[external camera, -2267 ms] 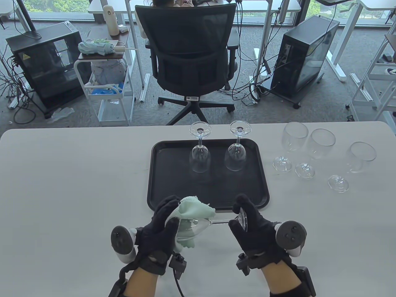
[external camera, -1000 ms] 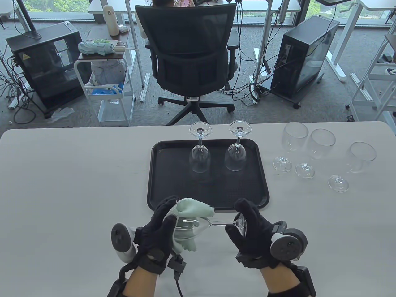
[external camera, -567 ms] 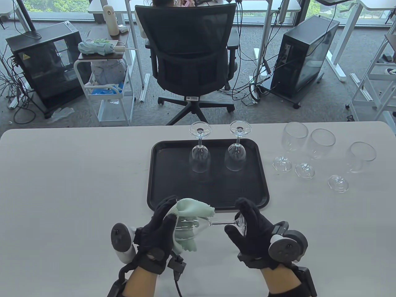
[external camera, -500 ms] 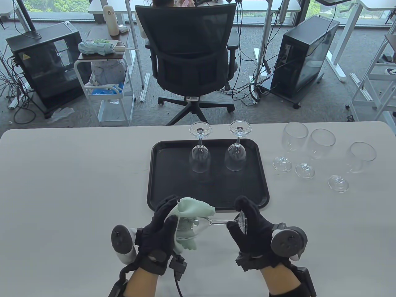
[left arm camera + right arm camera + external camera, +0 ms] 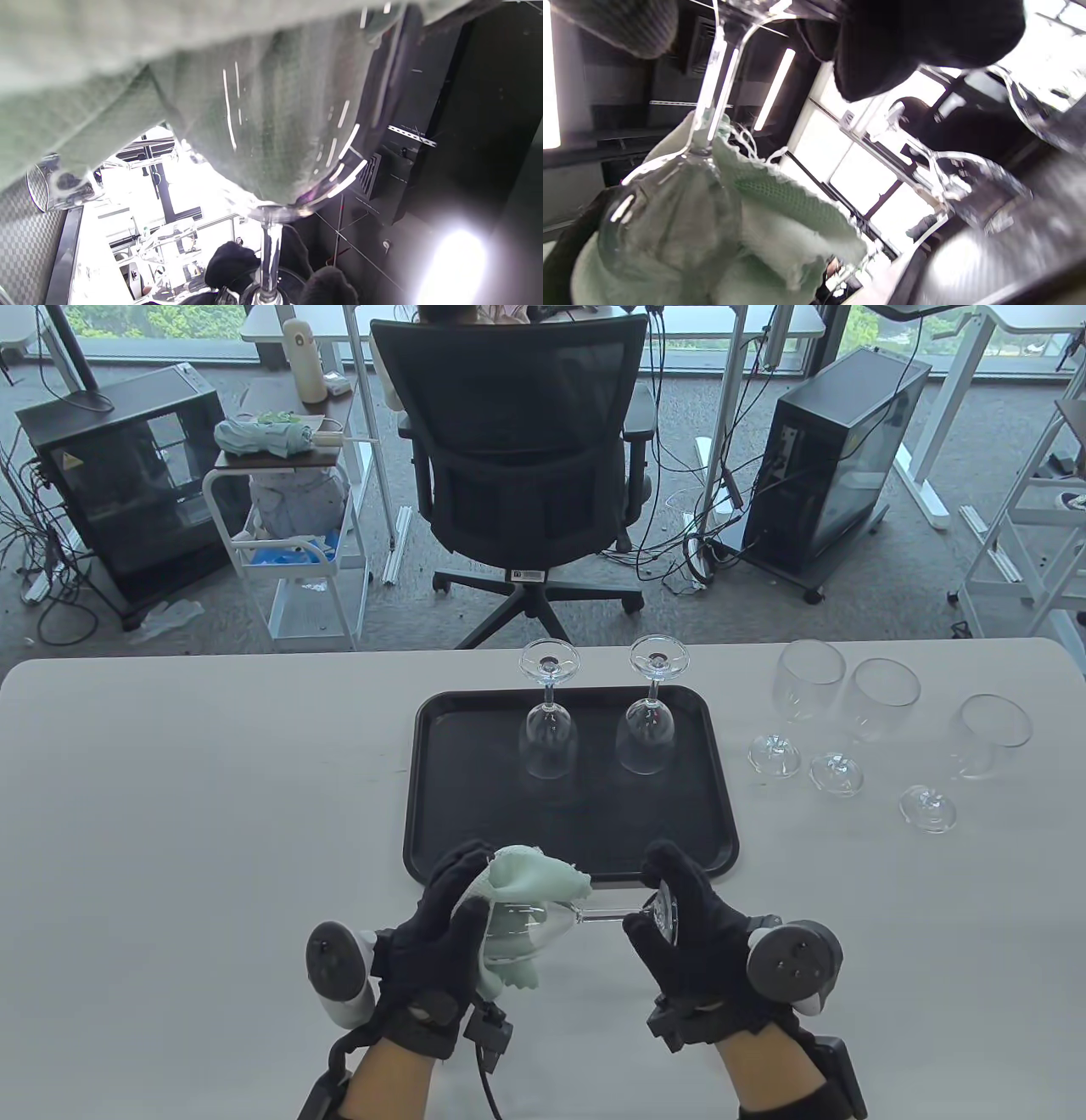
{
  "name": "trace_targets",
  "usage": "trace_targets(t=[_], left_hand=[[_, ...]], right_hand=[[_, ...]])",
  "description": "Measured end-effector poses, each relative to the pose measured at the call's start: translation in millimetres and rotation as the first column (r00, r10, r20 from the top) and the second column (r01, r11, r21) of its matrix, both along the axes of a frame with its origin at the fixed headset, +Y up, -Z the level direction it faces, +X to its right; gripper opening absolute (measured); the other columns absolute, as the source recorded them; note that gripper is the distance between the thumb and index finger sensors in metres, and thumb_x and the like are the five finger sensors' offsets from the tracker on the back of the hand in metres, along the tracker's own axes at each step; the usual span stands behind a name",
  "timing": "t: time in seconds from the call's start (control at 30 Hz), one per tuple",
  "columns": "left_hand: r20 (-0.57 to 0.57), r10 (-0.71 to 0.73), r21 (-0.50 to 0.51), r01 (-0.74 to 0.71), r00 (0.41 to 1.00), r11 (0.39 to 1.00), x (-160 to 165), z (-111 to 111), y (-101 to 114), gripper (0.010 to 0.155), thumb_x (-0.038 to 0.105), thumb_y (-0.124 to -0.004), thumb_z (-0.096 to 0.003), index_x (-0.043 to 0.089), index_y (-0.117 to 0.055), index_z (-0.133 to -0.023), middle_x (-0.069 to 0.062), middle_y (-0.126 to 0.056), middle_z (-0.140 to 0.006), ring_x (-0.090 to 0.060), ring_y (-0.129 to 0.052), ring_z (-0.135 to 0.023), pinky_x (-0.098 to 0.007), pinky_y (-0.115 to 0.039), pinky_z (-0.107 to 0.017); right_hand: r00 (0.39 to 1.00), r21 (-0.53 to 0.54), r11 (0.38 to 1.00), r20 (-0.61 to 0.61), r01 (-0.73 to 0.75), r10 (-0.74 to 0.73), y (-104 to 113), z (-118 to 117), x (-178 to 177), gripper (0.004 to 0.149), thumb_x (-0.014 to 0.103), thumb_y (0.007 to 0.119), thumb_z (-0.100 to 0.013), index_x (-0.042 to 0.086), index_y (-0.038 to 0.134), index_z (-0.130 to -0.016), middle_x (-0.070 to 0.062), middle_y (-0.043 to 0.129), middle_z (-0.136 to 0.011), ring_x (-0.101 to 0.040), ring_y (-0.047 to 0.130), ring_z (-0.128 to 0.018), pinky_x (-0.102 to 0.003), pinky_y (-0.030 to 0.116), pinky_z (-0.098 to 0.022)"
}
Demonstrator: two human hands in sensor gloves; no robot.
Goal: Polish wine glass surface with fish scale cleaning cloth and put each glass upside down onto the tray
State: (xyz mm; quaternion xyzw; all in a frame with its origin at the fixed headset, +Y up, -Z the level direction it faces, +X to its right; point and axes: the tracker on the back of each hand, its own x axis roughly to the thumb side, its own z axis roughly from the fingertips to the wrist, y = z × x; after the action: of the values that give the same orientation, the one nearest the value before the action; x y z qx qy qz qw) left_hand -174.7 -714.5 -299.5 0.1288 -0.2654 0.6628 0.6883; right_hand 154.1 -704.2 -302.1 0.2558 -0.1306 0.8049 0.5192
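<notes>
pale green cloth (image 5: 534,882), black tray (image 5: 450,814), clear glasses (image 5: 550,738), white table (image 5: 187,814)

The cloth (image 5: 522,899) and left hand (image 5: 437,937) hide much of the held glass's bowl (image 5: 530,931); the right hand (image 5: 687,937) covers part of its foot (image 5: 666,912).

You hold a clear, glossy wine glass (image 5: 543,918) wrapped in a pale green cloth (image 5: 530,882) with a fine woven mesh texture. Your gloves (image 5: 691,933) are matt black fabric. The tray (image 5: 441,806) is matt black with a grainy surface; the tabletop (image 5: 187,814) is smooth and pale.
</notes>
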Motion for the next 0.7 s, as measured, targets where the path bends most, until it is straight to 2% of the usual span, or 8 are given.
trace_targets(t=[0.07, 0.17, 0.23, 0.33, 0.43, 0.53, 0.6, 0.7], left_hand=[[0.01, 0.019, -0.021, -0.019, 1.0, 1.0, -1, -2, -2, 0.059, 0.065, -0.069, -0.0551, 0.032, -0.065, -0.104, -0.006, -0.055, -0.115, -0.04, -0.064, -0.1, -0.061, -0.079, -0.055], [0.015, 0.048, -0.066, -0.047, 0.999, 0.997, -3, -4, -4, 0.059, 0.065, -0.067, -0.0556, 0.032, -0.065, -0.104, -0.007, -0.055, -0.115, -0.04, -0.065, -0.099, -0.06, -0.08, -0.054], [0.053, 0.083, -0.083, -0.078, 0.995, 0.993, -2, -4, -4, 0.059, 0.065, -0.067, -0.0562, 0.031, -0.064, -0.105, -0.007, -0.054, -0.115, -0.04, -0.063, -0.1, -0.061, -0.079, -0.054], [0.028, 0.054, -0.065, -0.052, 0.998, 0.997, 1, -2, -4, 0.059, 0.066, -0.066, -0.0561, 0.033, -0.063, -0.105, -0.006, -0.054, -0.116, -0.04, -0.064, -0.1, -0.06, -0.08, -0.054], [0.025, 0.015, -0.059, -0.014, 1.0, 0.998, -1, -4, -3, 0.059, 0.065, -0.067, -0.0557, 0.033, -0.063, -0.105, -0.007, -0.053, -0.116, -0.04, -0.063, -0.101, -0.061, -0.079, -0.055], [0.0, 0.08, -0.069, -0.079, 0.997, 0.994, -11, -5, -2, 0.056, 0.059, -0.067, -0.0575, 0.028, -0.066, -0.104, -0.008, -0.057, -0.114, -0.041, -0.064, -0.101, -0.065, -0.075, -0.061], [-0.107, 0.167, -0.064, -0.175, 0.98, 0.983, -30, -5, 2, 0.053, 0.054, -0.071, -0.057, 0.02, -0.075, -0.097, -0.008, -0.071, -0.107, -0.04, -0.074, -0.094, -0.064, -0.076, -0.061], [-0.191, 0.258, -0.029, -0.268, 0.947, 0.963, -65, -2, 10, 0.05, 0.051, -0.072, -0.0582, 0.016, -0.079, -0.093, -0.011, -0.076, -0.102, -0.04, -0.079, -0.09, -0.062, -0.076, -0.061]], right_hand=[[0.999, 0.045, 0.998, -0.007, -0.041, 0.041, 0, 1, 0, 0.087, 0.067, 0.075, -0.047, 0.024, 0.029, -0.108, -0.022, 0.059, -0.098, -0.036, 0.09, -0.054, -0.046, 0.084, -0.034], [0.987, 0.258, 0.953, 0.066, -0.161, 0.148, 6, 8, -4, 0.092, 0.064, 0.078, -0.046, 0.028, 0.019, -0.106, -0.019, 0.048, -0.107, -0.037, 0.087, -0.064, -0.048, 0.083, -0.042], [0.975, 0.377, 0.901, 0.142, -0.215, 0.173, 10, 12, -5, 0.09, 0.063, 0.077, -0.047, 0.028, 0.019, -0.106, -0.018, 0.051, -0.105, -0.035, 0.089, -0.063, -0.045, 0.085, -0.042], [0.994, 0.246, 0.966, 0.096, -0.082, 0.06, 5, 9, -3, 0.078, 0.062, 0.073, -0.049, 0.03, 0.032, -0.106, -0.017, 0.059, -0.098, -0.032, 0.089, -0.055, -0.042, 0.085, -0.035], [0.996, -0.027, 1.0, 0.086, -0.008, 0.01, -2, 4, -2, 0.076, 0.064, 0.068, -0.05, 0.025, 0.037, -0.107, -0.021, 0.064, -0.095, -0.034, 0.091, -0.05, -0.043, 0.085, -0.031], [0.992, -0.03, 0.999, 0.122, 0.02, -0.016, -5, 4, -3, 0.073, 0.062, 0.063, -0.052, 0.023, 0.037, -0.107, -0.022, 0.064, -0.094, -0.033, 0.091, -0.049, -0.042, 0.086, -0.03], [0.989, -0.046, 0.997, 0.139, 0.062, -0.055, -6, 4, -1, 0.071, 0.061, 0.062, -0.053, 0.022, 0.038, -0.107, -0.023, 0.064, -0.094, -0.034, 0.091, -0.049, -0.043, 0.085, -0.03], [0.984, -0.042, 0.998, 0.175, 0.049, -0.041, -7, 2, 6, 0.071, 0.061, 0.062, -0.053, 0.022, 0.038, -0.107, -0.023, 0.064, -0.094, -0.034, 0.091, -0.049, -0.043, 0.085, -0.03]])
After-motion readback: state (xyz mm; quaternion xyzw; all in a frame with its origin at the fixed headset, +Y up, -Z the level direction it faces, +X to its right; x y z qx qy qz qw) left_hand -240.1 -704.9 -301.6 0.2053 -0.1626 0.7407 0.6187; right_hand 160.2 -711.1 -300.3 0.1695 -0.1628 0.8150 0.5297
